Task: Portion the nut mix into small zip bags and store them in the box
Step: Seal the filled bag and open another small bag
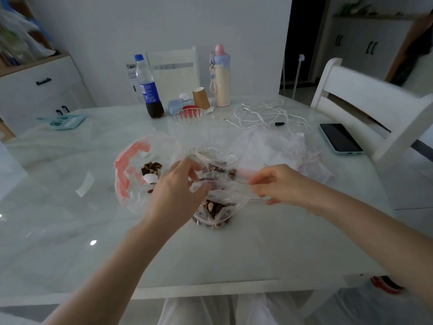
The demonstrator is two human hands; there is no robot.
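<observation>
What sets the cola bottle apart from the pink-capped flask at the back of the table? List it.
1. The cola bottle is clear plastic with dark drink low inside; the flask is opaque cream, so its contents are hidden.
2. The cola bottle has a blue cap and blue label; the flask has a pink cap, a lilac collar and a hanging strap.
3. The cola bottle stands left of the paper cup, the flask right of it.
Both stand upright and capped.

small zip bags [216, 184] - clear, nut-filled, piled mid-table | nut mix [151, 168] - in big clear bag, left

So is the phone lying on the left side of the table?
No, the phone lies screen up near the table's right edge, beside the white chair.
</observation>
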